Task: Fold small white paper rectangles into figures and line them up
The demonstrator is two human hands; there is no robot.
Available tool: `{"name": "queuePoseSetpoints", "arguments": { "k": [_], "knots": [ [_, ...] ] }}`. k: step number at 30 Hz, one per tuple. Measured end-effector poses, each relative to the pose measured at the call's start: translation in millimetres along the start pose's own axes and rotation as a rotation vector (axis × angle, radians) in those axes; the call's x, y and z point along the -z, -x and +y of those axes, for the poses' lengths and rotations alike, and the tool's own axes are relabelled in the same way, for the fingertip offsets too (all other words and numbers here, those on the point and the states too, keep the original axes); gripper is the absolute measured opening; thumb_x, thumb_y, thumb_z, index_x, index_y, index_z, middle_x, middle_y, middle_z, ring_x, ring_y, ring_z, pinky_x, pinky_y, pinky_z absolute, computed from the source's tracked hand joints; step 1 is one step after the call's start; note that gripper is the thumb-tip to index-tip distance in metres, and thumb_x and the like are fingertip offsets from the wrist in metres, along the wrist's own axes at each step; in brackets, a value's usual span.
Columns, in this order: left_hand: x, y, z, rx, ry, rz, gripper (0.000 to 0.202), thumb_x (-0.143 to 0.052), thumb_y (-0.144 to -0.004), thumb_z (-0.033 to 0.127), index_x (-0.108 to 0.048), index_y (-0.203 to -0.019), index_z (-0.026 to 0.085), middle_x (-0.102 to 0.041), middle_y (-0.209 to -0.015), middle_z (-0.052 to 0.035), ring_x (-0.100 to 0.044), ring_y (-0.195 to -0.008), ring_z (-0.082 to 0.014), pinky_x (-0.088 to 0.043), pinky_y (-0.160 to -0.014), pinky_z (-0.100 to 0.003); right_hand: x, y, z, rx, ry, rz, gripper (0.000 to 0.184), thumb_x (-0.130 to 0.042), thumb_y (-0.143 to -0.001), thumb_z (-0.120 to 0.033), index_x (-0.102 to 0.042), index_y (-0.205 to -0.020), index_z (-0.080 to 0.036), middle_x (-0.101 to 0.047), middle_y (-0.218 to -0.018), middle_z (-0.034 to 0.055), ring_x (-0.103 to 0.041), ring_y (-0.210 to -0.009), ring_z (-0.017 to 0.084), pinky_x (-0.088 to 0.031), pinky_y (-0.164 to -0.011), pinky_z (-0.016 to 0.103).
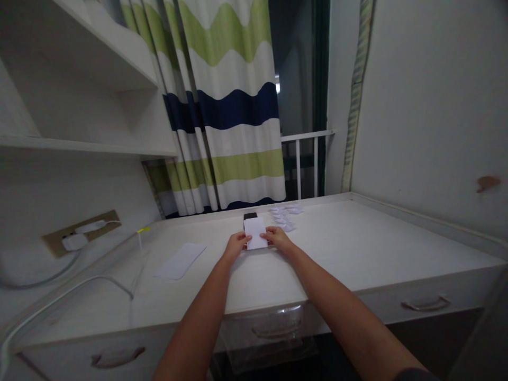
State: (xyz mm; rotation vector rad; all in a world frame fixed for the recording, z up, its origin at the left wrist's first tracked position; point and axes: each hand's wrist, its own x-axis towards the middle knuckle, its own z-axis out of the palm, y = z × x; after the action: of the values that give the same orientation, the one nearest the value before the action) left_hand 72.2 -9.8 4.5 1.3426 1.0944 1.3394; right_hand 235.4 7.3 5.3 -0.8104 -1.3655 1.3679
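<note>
Both of my hands are stretched out over the white desk (357, 248) and grip one small white sheet (256, 232) between them. My left hand (235, 246) pinches its lower left edge. My right hand (278, 238) pinches its right edge. The sheet lies over a dark flat object (250, 216), perhaps a phone, of which only the far end shows. Just beyond my right hand lie several small white pieces (284, 216) on the desk.
A flat white sheet (180, 260) lies left of my hands. A wall socket with a white plug (75, 241) and a cable (99, 280) is at far left. Shelves (79, 145) rise on the left, a striped curtain (234, 116) hangs behind, and drawer handles (424, 305) line the front.
</note>
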Motion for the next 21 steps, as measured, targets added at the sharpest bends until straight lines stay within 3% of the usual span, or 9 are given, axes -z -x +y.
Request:
{"name": "queuePoseSetpoints", "arguments": {
  "k": [21],
  "knots": [
    [3.6,-5.2,-6.1,-0.036,-0.040,0.009,0.035,-0.071,-0.049,0.034,-0.064,-0.075,0.011,-0.066,-0.074,-0.0075,-0.059,-0.066,-0.0177,-0.043,-0.055,-0.026,-1.2,-2.9,4.1,-0.015,-0.011,-0.002,0.024,-0.069,-0.051,-0.026,-0.056,-0.066,-0.013,-0.057,-0.056,-0.0009,-0.054,-0.051,0.010,-0.043,-0.050,0.022]
  ]
}}
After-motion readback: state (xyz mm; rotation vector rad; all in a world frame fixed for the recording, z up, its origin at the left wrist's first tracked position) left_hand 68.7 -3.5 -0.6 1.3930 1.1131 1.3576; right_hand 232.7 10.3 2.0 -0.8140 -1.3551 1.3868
